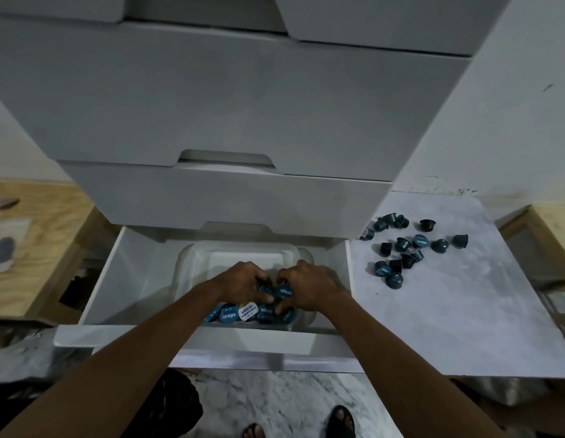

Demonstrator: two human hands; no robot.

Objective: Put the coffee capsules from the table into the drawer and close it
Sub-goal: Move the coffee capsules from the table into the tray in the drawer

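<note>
Left hand [246, 284] and right hand [308, 290] grips were clamped on capsules [243, 312] over tub [192, 257] in open drawer [117, 335]; many lay on bench [464, 295]. Overfull handfuls could spill beside tub if released high

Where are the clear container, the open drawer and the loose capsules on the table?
clear container [243, 246], head view, on its far rim.
open drawer [139, 286], head view, on its bare floor left of the container.
loose capsules [403, 244], head view, on one capsule in the middle of the pile.
</note>
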